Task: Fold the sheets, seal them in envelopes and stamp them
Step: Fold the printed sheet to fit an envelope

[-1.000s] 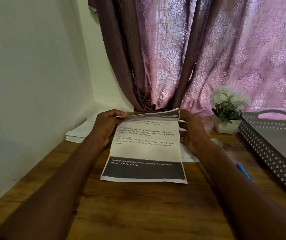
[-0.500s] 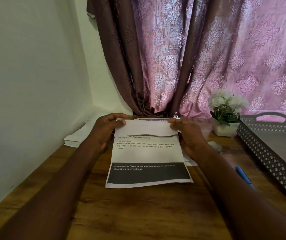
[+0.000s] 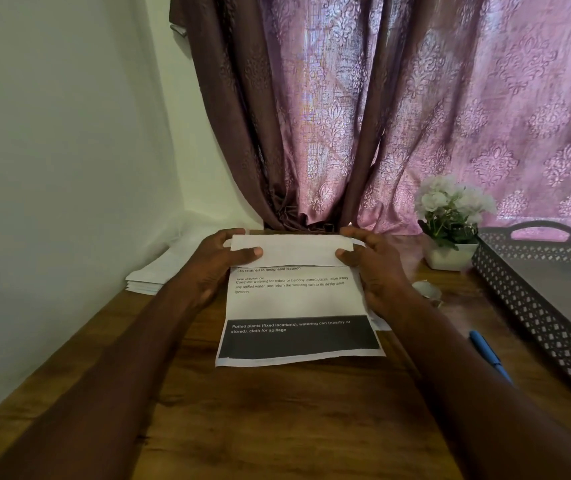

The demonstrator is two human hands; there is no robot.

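— What did we see, taking the printed sheet [image 3: 294,299] as our mark and reading from the left?

— Left of the sheet, against the wall, lay a low stack of white papers [image 3: 154,275]. Then came the left hand [image 3: 215,268], pinching the sheet's upper left corner, thumb on top of the folded-down flap and fingers curled behind it.

— And the sheet itself?

— We found it in the middle of the wooden table [image 3: 277,420], its lower part lying on the wood. The top portion was folded forward, so a plain white band covered the upper lines of print. Below the flap ran a few lines of small black text, then a blank stretch, then a dark band with white lettering close to the near edge. More white paper peeked out from beneath it on the right.

— The other hand?

— The right hand [image 3: 377,271] pinched the upper right corner the same way, thumb over the flap.

— Further right of the sheet?

— A small crumpled scrap [image 3: 427,289], a white pot of pale flowers [image 3: 450,230], a blue pen [image 3: 490,355] on the wood, and a dark perforated tray [image 3: 533,306]. Behind the sheet hung a patterned purple curtain [image 3: 398,109].
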